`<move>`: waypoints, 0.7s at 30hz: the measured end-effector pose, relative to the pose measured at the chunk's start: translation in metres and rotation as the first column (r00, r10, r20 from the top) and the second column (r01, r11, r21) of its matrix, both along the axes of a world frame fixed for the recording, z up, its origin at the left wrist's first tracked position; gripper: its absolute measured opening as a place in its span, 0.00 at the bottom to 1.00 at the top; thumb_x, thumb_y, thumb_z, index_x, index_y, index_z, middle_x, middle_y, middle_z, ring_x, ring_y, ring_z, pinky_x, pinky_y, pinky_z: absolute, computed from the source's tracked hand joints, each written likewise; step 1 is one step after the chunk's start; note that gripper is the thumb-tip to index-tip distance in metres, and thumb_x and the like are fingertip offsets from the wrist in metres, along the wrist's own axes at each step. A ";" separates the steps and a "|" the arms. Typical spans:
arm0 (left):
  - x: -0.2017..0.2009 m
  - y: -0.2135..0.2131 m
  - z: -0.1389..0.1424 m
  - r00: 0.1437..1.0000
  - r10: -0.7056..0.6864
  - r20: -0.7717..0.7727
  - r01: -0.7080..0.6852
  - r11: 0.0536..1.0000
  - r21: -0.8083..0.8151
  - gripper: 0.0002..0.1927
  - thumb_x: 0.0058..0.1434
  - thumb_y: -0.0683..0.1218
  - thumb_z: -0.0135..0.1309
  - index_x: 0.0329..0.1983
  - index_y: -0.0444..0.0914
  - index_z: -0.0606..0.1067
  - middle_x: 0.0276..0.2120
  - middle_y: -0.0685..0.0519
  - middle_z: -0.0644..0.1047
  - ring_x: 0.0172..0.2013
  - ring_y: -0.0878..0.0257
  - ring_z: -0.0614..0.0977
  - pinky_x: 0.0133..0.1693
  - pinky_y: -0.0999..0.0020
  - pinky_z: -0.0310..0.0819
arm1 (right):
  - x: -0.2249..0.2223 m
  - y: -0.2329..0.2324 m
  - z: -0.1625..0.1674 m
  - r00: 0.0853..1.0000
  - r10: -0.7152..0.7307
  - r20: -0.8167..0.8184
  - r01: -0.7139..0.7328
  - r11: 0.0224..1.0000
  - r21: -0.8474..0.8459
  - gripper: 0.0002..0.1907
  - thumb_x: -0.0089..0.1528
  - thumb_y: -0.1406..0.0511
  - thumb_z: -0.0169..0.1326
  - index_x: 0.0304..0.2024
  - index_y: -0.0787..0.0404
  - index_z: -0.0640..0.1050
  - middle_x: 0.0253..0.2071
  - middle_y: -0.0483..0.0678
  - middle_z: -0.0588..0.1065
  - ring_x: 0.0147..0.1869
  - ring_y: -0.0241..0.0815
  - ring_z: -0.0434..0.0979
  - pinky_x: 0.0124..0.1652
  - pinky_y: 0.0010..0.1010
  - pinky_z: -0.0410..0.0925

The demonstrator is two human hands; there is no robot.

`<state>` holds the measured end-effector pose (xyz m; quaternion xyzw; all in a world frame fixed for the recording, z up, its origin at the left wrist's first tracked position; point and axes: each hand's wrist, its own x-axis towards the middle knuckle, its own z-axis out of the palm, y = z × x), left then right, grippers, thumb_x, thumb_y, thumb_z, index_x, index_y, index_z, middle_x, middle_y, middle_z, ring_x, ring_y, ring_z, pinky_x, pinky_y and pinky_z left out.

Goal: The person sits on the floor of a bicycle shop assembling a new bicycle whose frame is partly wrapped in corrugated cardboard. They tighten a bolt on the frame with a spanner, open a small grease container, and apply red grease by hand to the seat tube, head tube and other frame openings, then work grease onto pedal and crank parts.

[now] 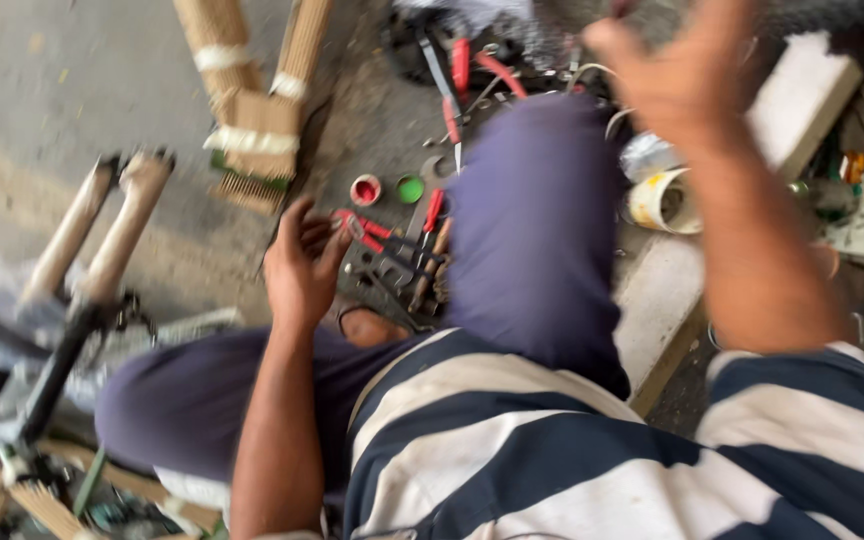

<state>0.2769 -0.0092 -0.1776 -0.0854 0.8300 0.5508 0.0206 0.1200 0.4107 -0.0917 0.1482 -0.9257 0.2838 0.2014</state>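
Observation:
My left hand [302,262] hangs low over a heap of hand tools on the ground, fingers curled and close to a pair of red-handled pliers [364,232]; whether it grips them I cannot tell. My right hand [680,72] is raised at the upper right, fingers spread, holding nothing. My knee in purple trousers [534,225] rises between the two hands. More red-handled tools [460,68] lie farther off on the ground.
A red cap [365,189] and a green cap [409,187] sit by the tools. A bound broom [252,95] lies at the top. A bicycle fork [102,225] is on the left. A roll of tape [664,203] and a white slab [800,95] lie on the right.

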 end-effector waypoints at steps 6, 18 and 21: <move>-0.006 -0.001 -0.062 0.988 -0.064 0.143 0.121 0.893 -0.434 0.21 0.58 0.47 0.66 0.53 0.38 0.77 0.28 0.46 0.80 0.29 0.50 0.81 0.35 0.56 0.74 | -0.012 -0.025 -0.206 0.953 0.234 0.191 -0.258 0.960 0.113 0.39 0.56 0.72 0.58 0.70 0.66 0.63 0.66 0.60 0.66 0.66 0.66 0.72 0.62 0.45 0.68; -0.030 0.008 -0.085 0.926 0.021 0.378 0.161 0.881 -0.445 0.21 0.60 0.48 0.63 0.56 0.38 0.78 0.36 0.48 0.83 0.36 0.54 0.85 0.40 0.58 0.77 | 0.008 -0.007 -0.306 0.927 -0.014 0.374 -0.038 0.991 0.131 0.37 0.55 0.67 0.62 0.66 0.61 0.63 0.57 0.60 0.65 0.56 0.61 0.73 0.53 0.49 0.68; -0.036 0.014 -0.086 0.919 0.014 0.394 0.179 0.876 -0.448 0.21 0.61 0.49 0.62 0.56 0.38 0.78 0.36 0.48 0.83 0.36 0.54 0.85 0.41 0.58 0.77 | 0.009 0.016 -0.304 0.913 -0.063 0.403 0.035 0.996 0.076 0.39 0.57 0.69 0.64 0.68 0.62 0.62 0.57 0.61 0.65 0.57 0.61 0.71 0.55 0.47 0.68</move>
